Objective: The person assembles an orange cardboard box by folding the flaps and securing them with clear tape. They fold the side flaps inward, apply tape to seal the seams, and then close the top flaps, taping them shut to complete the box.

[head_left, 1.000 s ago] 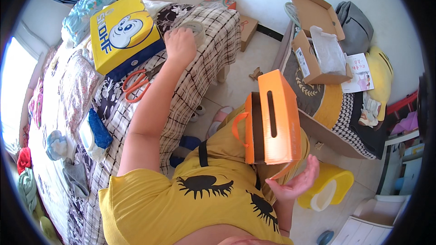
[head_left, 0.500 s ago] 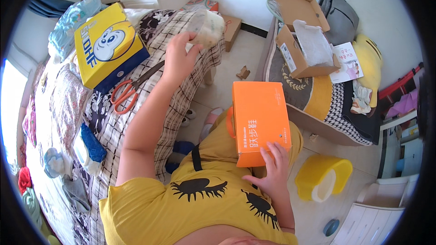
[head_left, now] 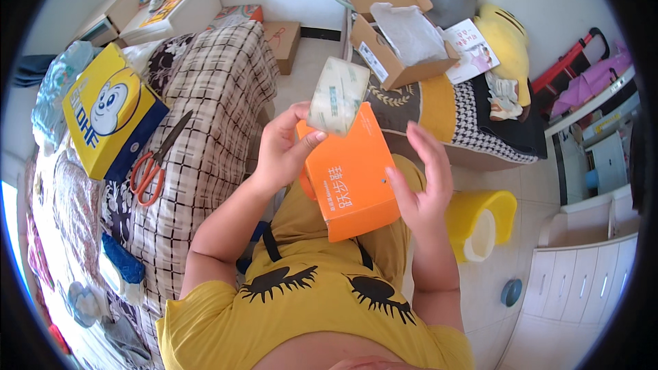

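My left hand (head_left: pixel 290 149) grips a roll of clear packing tape (head_left: pixel 338 96) by its near left edge, fingers behind and thumb in front. The roll is held up above an orange shoe box (head_left: pixel 363 181), hiding part of its far end. The box rests closed on my lap, slightly tilted, with an orange loop handle (head_left: pixel 308 183) on its left side. My right hand (head_left: pixel 426 181) is raised beside the box's right edge, thumb and fingers apart, holding nothing; whether the thumb touches the box I cannot tell. Orange-handled scissors (head_left: pixel 157 161) lie on the bed to my left.
A yellow and blue box (head_left: pixel 110 109) stands on the checked bedspread (head_left: pixel 205 82). On the cushioned seat at right are an open brown carton (head_left: pixel 391 62) with white paper, a white booklet (head_left: pixel 469 51) and small shoes (head_left: pixel 504 96). A yellow potty (head_left: pixel 490 219) stands on the floor.
My left hand has lifted the tape roll off the bed and brought it right, over the orange box. My right hand has let go of the box and risen beside it. The view has shifted.
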`<action>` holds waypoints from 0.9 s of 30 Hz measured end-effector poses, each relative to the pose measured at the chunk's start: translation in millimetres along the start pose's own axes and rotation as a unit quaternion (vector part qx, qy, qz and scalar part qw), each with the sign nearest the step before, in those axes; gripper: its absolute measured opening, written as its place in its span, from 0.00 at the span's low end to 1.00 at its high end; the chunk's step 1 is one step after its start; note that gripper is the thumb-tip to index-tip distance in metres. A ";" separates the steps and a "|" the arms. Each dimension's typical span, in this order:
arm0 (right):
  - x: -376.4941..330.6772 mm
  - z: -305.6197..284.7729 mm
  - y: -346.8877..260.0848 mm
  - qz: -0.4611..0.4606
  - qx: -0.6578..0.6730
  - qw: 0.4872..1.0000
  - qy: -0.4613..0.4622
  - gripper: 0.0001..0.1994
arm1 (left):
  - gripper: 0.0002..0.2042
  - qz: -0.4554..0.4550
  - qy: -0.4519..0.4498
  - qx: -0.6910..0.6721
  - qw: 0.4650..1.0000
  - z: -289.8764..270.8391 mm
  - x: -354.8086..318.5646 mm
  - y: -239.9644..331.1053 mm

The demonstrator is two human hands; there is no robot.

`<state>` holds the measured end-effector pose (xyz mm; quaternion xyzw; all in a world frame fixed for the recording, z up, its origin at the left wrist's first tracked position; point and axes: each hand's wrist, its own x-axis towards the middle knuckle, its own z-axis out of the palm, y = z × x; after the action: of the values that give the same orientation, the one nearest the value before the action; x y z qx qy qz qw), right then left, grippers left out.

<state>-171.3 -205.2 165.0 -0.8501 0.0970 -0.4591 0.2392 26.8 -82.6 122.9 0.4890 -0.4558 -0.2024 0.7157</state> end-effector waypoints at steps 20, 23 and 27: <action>22.6 28.2 -0.1 0.240 0.355 0.900 0.081 0.06 | 0.11 0.201 -0.004 0.345 0.917 14.9 -0.7 5.7; 22.3 27.6 0.8 0.246 0.366 0.893 0.090 0.05 | 0.12 0.234 0.002 0.388 0.891 15.4 -0.1 6.3; 21.9 29.1 -1.2 0.214 0.241 0.941 0.103 0.05 | 0.12 0.251 -0.004 0.430 0.867 17.8 -0.9 9.2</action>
<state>-135.0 -203.3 168.3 -0.6742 0.1875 -0.4915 0.5184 9.8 -87.2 132.5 0.6165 -0.6079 0.1982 0.4595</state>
